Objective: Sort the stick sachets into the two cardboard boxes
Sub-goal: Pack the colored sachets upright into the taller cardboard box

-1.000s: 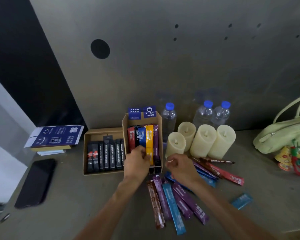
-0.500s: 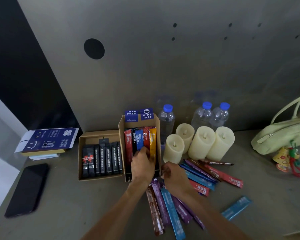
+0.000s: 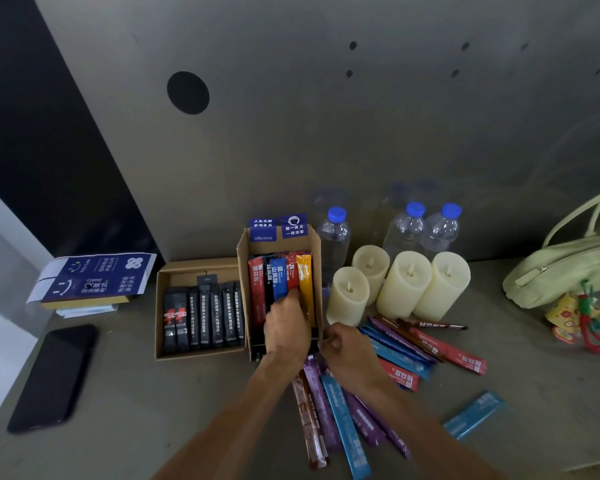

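The left hand (image 3: 286,329) reaches into the taller cardboard box (image 3: 314,244), fingertips on its upright coloured sachets (image 3: 278,278), grip hidden. The right hand (image 3: 349,349) curls at that box's near corner, its hold unclear, above loose sachets (image 3: 340,420) on the table (image 3: 118,410).

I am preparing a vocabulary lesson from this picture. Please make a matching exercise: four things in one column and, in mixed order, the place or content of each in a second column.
Things:
1. phone
2. green bag
3. left cardboard box
4. candles

Places or contents:
A. just in front of the water bottles
B. at the far right of the table
C. holds black sachets
D. at the far left, near the table edge

Pairs: 1-D, 2-B, 3-C, 4-A.
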Motion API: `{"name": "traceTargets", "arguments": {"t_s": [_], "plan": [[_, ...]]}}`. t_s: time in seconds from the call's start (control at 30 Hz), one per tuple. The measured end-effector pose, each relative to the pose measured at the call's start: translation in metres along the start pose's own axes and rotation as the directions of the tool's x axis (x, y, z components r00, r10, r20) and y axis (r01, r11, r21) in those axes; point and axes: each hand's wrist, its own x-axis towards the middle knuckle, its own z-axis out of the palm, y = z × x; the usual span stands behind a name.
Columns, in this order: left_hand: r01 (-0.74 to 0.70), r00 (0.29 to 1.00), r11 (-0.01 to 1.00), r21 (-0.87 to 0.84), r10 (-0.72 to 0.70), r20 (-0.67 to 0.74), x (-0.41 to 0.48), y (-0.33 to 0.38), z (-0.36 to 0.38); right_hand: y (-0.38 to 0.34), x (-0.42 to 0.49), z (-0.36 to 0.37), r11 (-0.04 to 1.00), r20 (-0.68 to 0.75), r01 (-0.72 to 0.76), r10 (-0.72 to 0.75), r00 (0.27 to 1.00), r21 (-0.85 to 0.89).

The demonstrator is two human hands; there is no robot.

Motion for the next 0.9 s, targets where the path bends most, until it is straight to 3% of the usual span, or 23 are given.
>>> {"name": "traceTargets", "arguments": {"t_s": [0.57, 0.8, 0.9], "plan": [[-0.158, 0.987, 0.981, -0.115, 0.159, -0.003, -0.004, -0.004, -0.017, 0.004, 0.001, -0.001, 0.999, 0.002, 0.026, -0.026, 1.0, 0.028], [-0.32, 0.946, 0.943, -0.091, 0.323, 0.02, -0.076, -0.044, -0.03, 0.024, -0.036, -0.013, 0.999, -0.027, 0.039, -0.039, 0.999, 0.007], [-0.344, 0.929, 0.938, -0.051, 0.347, 0.125, -0.102, -0.067, -0.016, 0.039, -0.062, -0.008, 0.999, 0.008, 0.01, -0.01, 1.0, -0.032]]}}
